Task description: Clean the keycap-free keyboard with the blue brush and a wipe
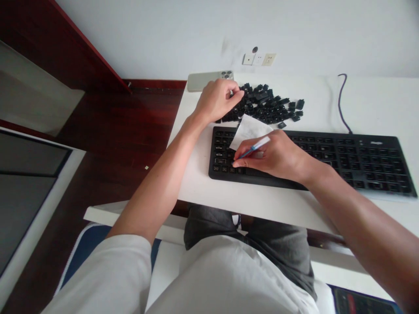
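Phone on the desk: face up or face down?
Face down: the phone shows its plain back and camera lenses, no screen. The left hand is beside it, at the keycap pile.

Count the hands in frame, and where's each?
2. Left hand at the loose keycap pile beside the phone; right hand at the left end of the keyboard, gripping a blue-and-white pen. None seem hidden.

Keycap pile [268,107] partly behind left hand [216,101]
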Demonstrator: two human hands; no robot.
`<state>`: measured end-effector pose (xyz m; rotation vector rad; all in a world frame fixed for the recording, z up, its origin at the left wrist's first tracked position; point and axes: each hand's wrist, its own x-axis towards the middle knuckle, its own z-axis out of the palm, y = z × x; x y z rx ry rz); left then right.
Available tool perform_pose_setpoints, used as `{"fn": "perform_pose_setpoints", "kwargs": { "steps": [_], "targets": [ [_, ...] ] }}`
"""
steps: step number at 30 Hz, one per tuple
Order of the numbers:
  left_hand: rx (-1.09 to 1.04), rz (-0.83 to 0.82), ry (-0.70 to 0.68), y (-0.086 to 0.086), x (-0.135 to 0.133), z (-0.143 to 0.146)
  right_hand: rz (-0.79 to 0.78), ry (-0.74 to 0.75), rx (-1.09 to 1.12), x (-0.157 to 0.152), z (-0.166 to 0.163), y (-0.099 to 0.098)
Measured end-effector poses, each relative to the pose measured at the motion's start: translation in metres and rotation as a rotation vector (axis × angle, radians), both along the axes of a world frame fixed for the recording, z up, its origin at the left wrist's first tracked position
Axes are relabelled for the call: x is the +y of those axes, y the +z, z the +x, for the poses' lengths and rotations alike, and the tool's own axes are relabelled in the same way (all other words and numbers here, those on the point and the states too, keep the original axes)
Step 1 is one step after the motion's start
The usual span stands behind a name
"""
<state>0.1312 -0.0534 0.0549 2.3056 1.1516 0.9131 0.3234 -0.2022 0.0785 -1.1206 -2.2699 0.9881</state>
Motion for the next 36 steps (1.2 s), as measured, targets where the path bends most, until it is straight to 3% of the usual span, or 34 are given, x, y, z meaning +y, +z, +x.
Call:
{"fn": "perform_pose_setpoints", "kwargs": {
  "steps": [3, 12, 20, 26, 29, 36],
  "targets": [
    [0.012, 0.001, 0.012, 0.001, -0.001, 0.0, -0.073, 0.004, 0.079, 0.003, 0.001, -0.001],
    [0.063, -0.043, 0.026, 0.002, -0.001, -0.001, 0.168, 0.078, 0.021, -0.007, -0.005, -0.007],
    [0.135, -0.087, 0.037, 0.007, -0.004, -0.001, 0.221, 0.139, 0.009, -0.006, -0.005, -0.006],
    [0.037, -0.058, -0.042, 0.003, -0.003, -0.002, 0.245, 0.143, 0.016, -0.005, -0.01, -0.015],
    [0.034, -0.106, -0.128, 0.004, -0.006, -0.003, 0.294, 0.06, 0.058, -0.003, -0.008, -0.013],
    [0.168, -0.131, -0.187, 0.024, -0.016, -0.004, 0.486, -0.402, 0.098, 0.019, 0.021, 0.001]
  ]
}}
